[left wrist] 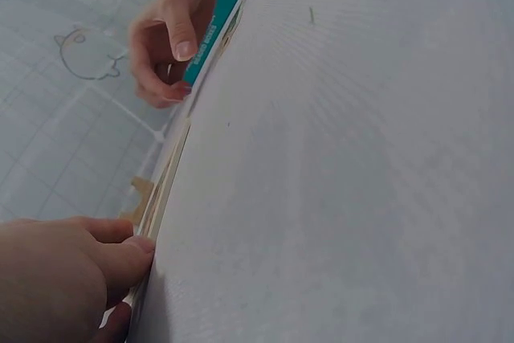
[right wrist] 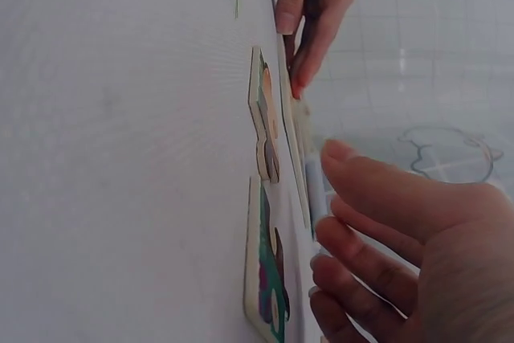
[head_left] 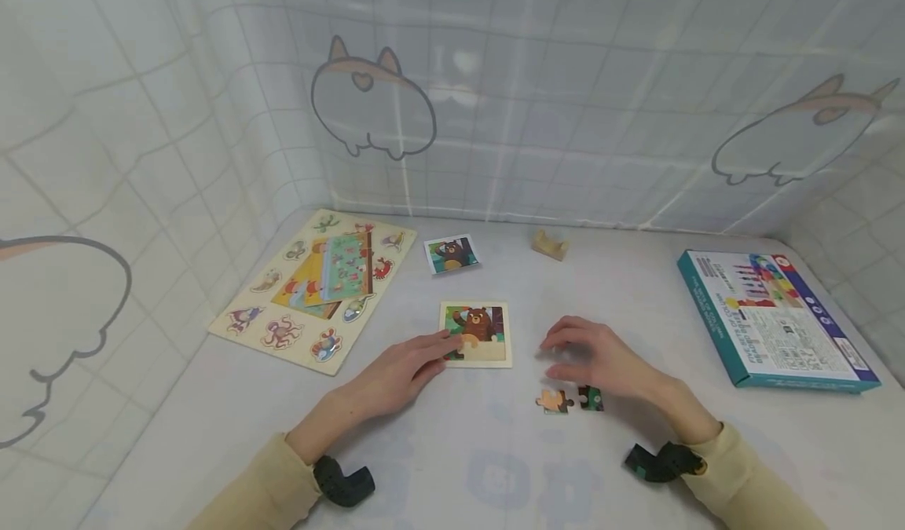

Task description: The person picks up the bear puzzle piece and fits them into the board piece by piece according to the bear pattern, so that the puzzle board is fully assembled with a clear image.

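Two hands work mid-table: the left hand [head_left: 406, 369] lies flat, fingers straight, touching the square wooden bear puzzle [head_left: 476, 334]; the right hand [head_left: 594, 357] hovers relaxed, holding nothing, above two loose knobbed pieces [head_left: 569, 400] toward the near edge.

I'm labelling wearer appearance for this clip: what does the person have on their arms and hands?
Both arms wear long pale yellow-beige sleeves, the left sleeve and right sleeve ending at the wrists. A small dark, angular device sits at each wrist: the left wrist device and the right wrist device. The left hand and right hand are bare; no gloves, rings or watch show.
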Available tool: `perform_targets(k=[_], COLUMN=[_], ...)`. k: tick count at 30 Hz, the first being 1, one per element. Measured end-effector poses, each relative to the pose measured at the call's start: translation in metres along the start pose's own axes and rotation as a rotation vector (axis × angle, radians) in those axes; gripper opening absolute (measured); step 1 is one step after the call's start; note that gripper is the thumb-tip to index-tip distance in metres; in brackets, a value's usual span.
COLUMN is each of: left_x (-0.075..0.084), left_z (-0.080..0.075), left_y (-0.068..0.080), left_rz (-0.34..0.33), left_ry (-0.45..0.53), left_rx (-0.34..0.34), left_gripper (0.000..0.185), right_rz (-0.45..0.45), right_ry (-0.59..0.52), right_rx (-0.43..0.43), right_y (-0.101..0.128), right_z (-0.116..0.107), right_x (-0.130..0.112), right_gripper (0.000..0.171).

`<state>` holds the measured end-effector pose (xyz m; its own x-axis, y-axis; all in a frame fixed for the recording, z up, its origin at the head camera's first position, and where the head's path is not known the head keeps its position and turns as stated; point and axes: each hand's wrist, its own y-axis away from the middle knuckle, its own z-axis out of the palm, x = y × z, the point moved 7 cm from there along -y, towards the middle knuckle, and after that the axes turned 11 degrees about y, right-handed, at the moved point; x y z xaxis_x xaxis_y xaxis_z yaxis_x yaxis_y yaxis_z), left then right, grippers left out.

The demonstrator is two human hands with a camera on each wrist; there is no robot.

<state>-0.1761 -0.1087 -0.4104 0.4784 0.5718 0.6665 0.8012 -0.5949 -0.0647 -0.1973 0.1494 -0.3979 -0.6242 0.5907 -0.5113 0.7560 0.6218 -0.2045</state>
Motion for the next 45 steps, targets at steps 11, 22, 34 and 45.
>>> perform_targets(k=[11,22,34,45], left_x=[-0.003,-0.001,-0.001,0.000], left_z=[0.003,0.001,0.001,0.000], left_y=[-0.001,0.000,0.000,0.001], left_rz=[-0.010,-0.005,-0.016,-0.007], left_ry=[0.006,0.004,0.005,0.006], left_rx=[-0.012,-0.005,-0.008,0.000], left_gripper=[0.044,0.046,0.045,0.045], right_rz=[0.053,-0.075,-0.009,0.002], right_ry=[-0.017,-0.008,-0.063,0.022], right_rx=[-0.179,-0.224,-0.198,-0.114], right_y=[0.005,0.010,0.007,0.003], right_z=[0.012,0.016,0.016,0.010], right_x=[0.005,-0.001,0.005,0.008], right_gripper=[0.038,0.038,0.025,0.027])
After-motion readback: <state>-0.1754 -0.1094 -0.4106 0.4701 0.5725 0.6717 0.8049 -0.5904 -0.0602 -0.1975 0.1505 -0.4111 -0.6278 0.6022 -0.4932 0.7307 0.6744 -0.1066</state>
